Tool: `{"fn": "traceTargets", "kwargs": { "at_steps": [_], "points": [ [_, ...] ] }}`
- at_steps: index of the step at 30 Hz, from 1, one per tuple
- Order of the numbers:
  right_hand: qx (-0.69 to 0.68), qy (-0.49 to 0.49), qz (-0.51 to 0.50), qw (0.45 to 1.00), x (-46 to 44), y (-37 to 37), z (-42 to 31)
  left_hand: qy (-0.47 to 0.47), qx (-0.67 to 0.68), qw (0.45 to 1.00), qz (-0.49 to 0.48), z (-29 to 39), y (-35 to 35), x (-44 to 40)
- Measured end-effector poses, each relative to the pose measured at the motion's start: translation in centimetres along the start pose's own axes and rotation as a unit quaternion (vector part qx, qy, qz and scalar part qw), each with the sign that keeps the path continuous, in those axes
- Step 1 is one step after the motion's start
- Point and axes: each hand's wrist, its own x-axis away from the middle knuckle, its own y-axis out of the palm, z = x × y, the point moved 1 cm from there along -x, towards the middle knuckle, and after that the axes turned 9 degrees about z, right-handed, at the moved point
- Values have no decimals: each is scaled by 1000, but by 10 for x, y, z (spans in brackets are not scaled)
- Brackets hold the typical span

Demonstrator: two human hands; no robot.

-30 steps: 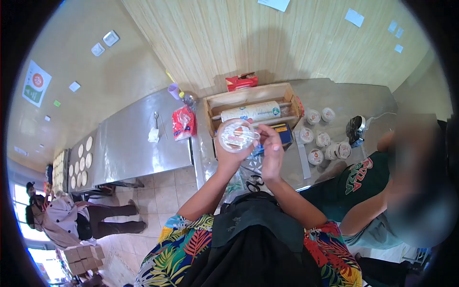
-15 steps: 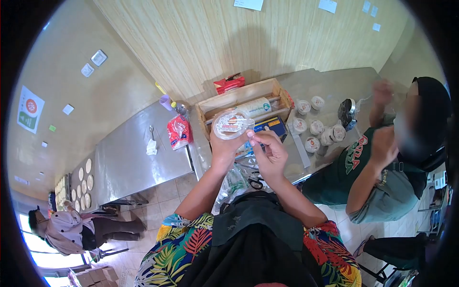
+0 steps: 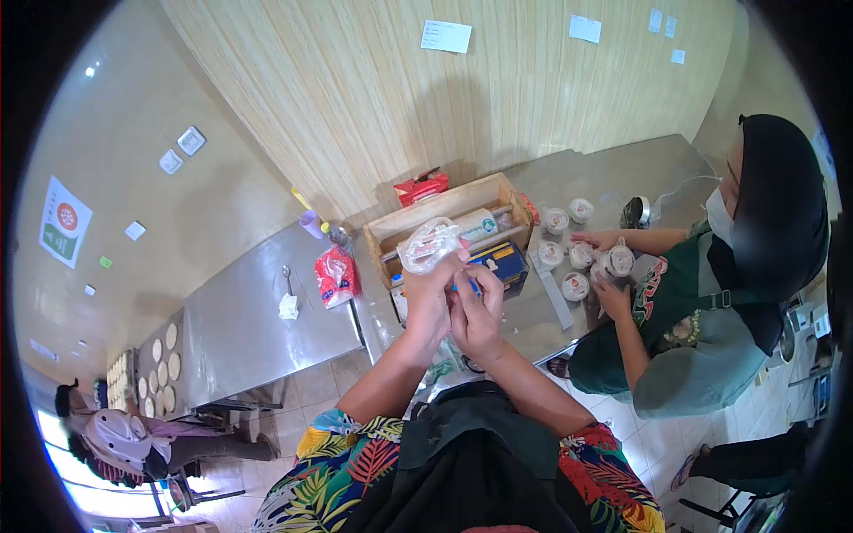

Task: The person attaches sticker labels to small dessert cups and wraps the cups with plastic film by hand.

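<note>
My left hand (image 3: 429, 298) is closed around a clear plastic tub (image 3: 430, 246), held up in front of the wooden crate. The tub is tilted and its round top has a pale sheen, so any print is hard to read. Pressed against the left hand's lower side is my right hand (image 3: 478, 313), its fingers curled together near the left thumb. What lies between those fingers, if anything, is hidden. Behind the tub, the wooden crate (image 3: 391, 218) holds a white roll (image 3: 474, 224) and a dark blue box (image 3: 505, 266).
At right, a co-worker's hands (image 3: 613, 298) are among several lidded tubs (image 3: 555, 220). A red-and-white bag (image 3: 336, 277) stands left of the crate. A spoon (image 3: 287, 277) and tissue (image 3: 289, 307) lie on the steel table (image 3: 240, 311). Dough rounds (image 3: 171, 338) lie farther left.
The tub has tipped, and its printed top no longer reads clearly. My right hand has moved down and left against my left hand. The co-worker's raised hands have come down to the tubs.
</note>
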Motion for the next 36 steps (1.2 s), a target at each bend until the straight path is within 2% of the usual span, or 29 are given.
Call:
{"fn": "traceTargets", "kwargs": {
  "at_steps": [2, 3, 5, 6, 9, 11, 13, 15, 16, 17, 19, 21, 23, 25, 27, 28, 29, 31, 32, 33, 35, 36],
  "points": [
    [-22, -39, -52, 998, -5, 2, -8, -67, 66, 995, -18, 5, -4, -9],
    [-22, -36, -51, 998, -5, 3, -12, -68, 62, 996, -18, 10, -5, -11],
    [-80, 8, -113, 990, -6, 3, -16, -34, 66, 997, -24, 18, -6, -12],
    [-88, -22, -110, 990, -12, -1, -18, -64, 62, 996, -30, 21, -10, -13],
    [-76, -38, -70, 994, -10, -25, 4, -49, 83, 993, -64, 16, -13, -16],
    [-76, -9, -44, 996, -22, -28, 16, -52, 78, 992, -87, 16, -17, -21],
    [-86, 142, -55, 984, -47, -34, 14, -52, 76, 989, -112, 13, -17, -22],
    [-107, 152, -86, 979, -74, -33, 8, -10, -47, 991, -128, 9, -17, -24],
    [-130, 165, -117, 971, -85, -33, 3, 77, -87, 986, -121, 1, -18, -29],
    [-131, 163, -118, 971, -96, -34, -1, 79, -86, 986, -119, 3, -14, -26],
    [-10, 64, -230, 971, -114, -36, -11, 185, -110, 964, -159, 12, -5, -17],
    [-15, 90, -257, 962, -120, -32, -16, 216, -142, 953, -159, 10, -6, -21],
    [20, 83, -322, 943, -123, -27, -18, 302, -246, 906, -164, 12, -8, -19],
    [17, 60, -318, 946, -121, -21, -12, 276, -239, 919, -145, 14, -8, -20],
    [7, 44, -335, 941, -116, -19, -12, 339, -334, 868, -142, 14, -12, -21],
    [-9, 96, -329, 940, -116, -19, -13, 297, -267, 904, -154, 12, -14, -21],
    [-24, 144, -322, 935, -117, -18, -12, 289, -258, 912, -132, 11, -17, -24],
    [-45, 145, -332, 931, -114, -13, -4, 271, -202, 919, -201, 12, -19, -29],
    [-122, 196, -315, 921, -114, -12, 0, 241, -160, 930, -227, 13, -22, -29],
    [-195, 247, -293, 903, -115, -12, 3, 242, -152, 933, -219, 11, -24, -30],
    [-208, 252, -313, 892, -116, -10, 5, 290, -134, 907, -275, 0, -26, -33],
    [-203, 249, -319, 892, -120, -9, 4, 292, -128, 908, -272, -2, -26, -36]
  ]
}}
